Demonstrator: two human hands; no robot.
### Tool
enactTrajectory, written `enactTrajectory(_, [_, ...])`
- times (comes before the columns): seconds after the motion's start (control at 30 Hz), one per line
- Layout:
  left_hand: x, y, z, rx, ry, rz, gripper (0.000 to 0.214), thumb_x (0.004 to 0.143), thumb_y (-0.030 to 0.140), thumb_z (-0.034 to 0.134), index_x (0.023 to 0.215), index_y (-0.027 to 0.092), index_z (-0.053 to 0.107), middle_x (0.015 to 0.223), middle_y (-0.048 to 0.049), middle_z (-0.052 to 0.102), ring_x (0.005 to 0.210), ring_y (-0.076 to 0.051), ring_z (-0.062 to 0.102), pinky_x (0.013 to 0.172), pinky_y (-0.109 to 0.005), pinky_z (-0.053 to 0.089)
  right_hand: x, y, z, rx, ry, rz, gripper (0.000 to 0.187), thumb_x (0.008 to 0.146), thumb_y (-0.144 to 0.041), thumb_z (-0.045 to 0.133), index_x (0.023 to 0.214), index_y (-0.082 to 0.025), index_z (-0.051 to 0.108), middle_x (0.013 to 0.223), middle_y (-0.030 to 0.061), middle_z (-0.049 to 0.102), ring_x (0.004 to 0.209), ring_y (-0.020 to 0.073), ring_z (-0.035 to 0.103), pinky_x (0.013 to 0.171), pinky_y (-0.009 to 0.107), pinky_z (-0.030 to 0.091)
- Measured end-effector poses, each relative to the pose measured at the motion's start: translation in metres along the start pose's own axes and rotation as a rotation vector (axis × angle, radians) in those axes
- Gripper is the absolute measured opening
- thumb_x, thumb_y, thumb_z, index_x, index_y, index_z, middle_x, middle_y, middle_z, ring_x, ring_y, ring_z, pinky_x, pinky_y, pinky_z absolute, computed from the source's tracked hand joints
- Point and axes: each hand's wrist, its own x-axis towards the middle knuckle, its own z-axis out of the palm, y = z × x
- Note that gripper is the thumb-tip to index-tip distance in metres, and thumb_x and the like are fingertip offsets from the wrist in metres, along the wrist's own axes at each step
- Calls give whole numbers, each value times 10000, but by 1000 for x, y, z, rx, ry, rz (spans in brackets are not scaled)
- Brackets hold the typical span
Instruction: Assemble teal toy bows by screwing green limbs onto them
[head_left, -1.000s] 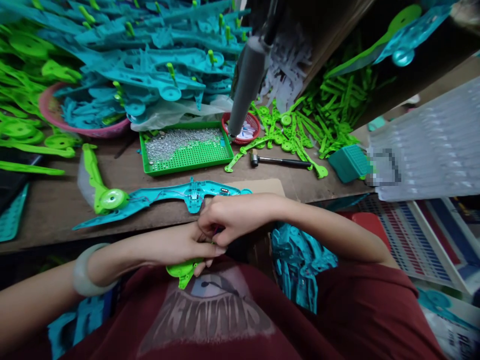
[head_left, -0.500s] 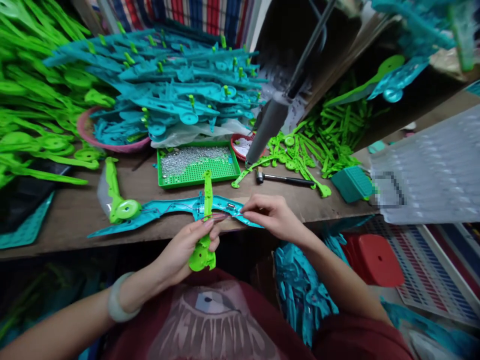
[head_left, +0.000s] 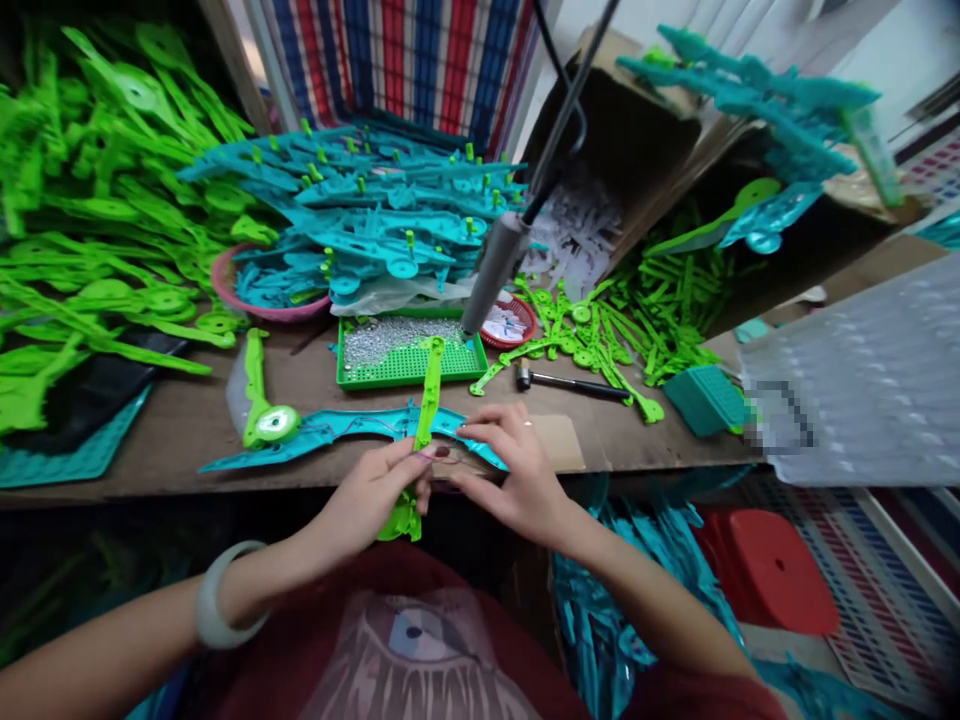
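Observation:
My left hand (head_left: 379,485) is closed round a long lime-green plastic part (head_left: 430,395), which stands across the middle of a blue bow-shaped plastic shell (head_left: 364,424). Thin reddish wires (head_left: 444,459) run out by the left thumb and fingertips. My right hand (head_left: 510,470) is at the shell's right end, thumb and fingers apart. Its fingertips reach over the shell's edge; whether they touch it I cannot tell. Left of the hands, another green part with a round disc (head_left: 274,424) rests on the shell's left arm.
Behind the shell lies a green tray (head_left: 412,371) of small metal pieces. A hammer (head_left: 574,384) lies to its right, below a hanging grey power screwdriver (head_left: 495,265). Blue parts (head_left: 390,215) and green parts (head_left: 112,220) are piled behind. A teal basket (head_left: 705,400) stands at right.
My right hand's fingers have spread from a pinch near the wires at the shell's right end. The left hand still grips the green part. The camera view has shifted.

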Motion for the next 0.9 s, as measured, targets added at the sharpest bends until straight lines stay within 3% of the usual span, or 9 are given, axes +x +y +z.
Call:
enactTrajectory(0.07, [0,5,0,133,-15,45,394,961,476,467,690,199,537,624,13,594,650,-151,562,690,-280,429,17,-6,-8,-58,-91,-138,134,982,-266,577,1010,-181,676,1040,111,653,986,225,561,883,397,482])
enactTrajectory(0.13, [0,9,0,281,-6,69,382,972,486,448,760,197,583,639,15,599,649,-157,554,669,-278,411,29,-10,-16,-74,-161,-205,184,1013,-223,509,947,-166,671,948,97,670,901,205,563,856,379,469])
enactTrajectory(0.27, [3,12,-3,475,1,80,340,972,495,473,929,199,634,688,14,627,668,-172,560,659,-278,394,40,-16,-28,39,-297,-137,173,1016,-219,519,988,-150,674,904,67,670,861,168,600,777,292,461])
enactTrajectory(0.37, [4,10,-3,362,-66,84,345,964,490,478,854,193,617,752,-9,659,757,-181,597,726,-283,429,43,-14,-29,78,-189,60,133,976,-175,572,921,-150,690,836,31,664,788,137,596,712,248,431])
enactTrajectory(0.47, [0,8,2,227,-145,14,354,947,503,493,800,194,584,723,-2,627,705,-155,573,676,-267,436,42,-7,-24,135,-73,210,105,927,-134,607,844,-150,669,741,-7,647,684,113,570,649,227,403])
enactTrajectory(0.57, [-6,9,8,200,-168,-11,375,963,514,477,781,195,553,659,22,552,628,-128,531,624,-254,434,35,-3,-14,80,-25,157,100,936,-143,585,853,-159,639,758,0,628,696,123,557,654,237,404])
enactTrajectory(0.73, [-9,11,13,60,-185,-14,415,1018,562,367,1231,226,482,684,63,573,529,-122,569,560,-257,481,22,-5,-4,-111,78,-29,168,1009,-194,485,920,-174,626,823,49,600,766,162,554,702,280,431])
enactTrajectory(0.8, [-7,12,12,78,-208,-27,404,1020,546,368,1202,214,508,678,52,610,499,-123,585,555,-263,487,19,-5,-3,-100,94,-24,176,1016,-194,468,936,-185,624,852,57,605,799,167,573,724,284,452])
enactTrajectory(0.9, [-2,11,11,146,-177,38,310,998,463,435,1021,191,583,782,-7,696,622,-137,653,659,-270,516,18,-5,0,-60,93,27,147,993,-172,489,914,-196,611,842,41,597,792,160,578,717,276,457])
